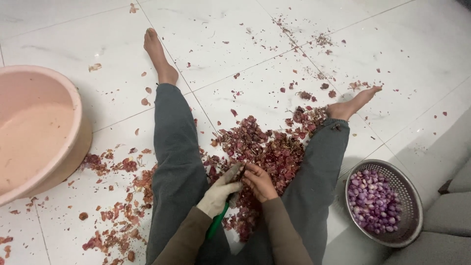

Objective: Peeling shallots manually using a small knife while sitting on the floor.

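I sit on the floor with my legs spread. My left hand (pixel 219 194), in a pale glove, is shut on a knife with a green handle (pixel 216 225); its blade (pixel 234 172) points up toward my right hand. My bare right hand (pixel 260 182) is closed around something small against the blade, which I cannot make out. Both hands hover over a heap of reddish-purple onion skins (pixel 267 149) between my legs.
A metal colander (pixel 404 192) with several peeled purple shallots (pixel 374 201) stands by my right leg. A large pink plastic basin (pixel 37 130) stands at the left. Loose skins litter the white tiles. Grey cushions (pixel 449 223) lie at the right edge.
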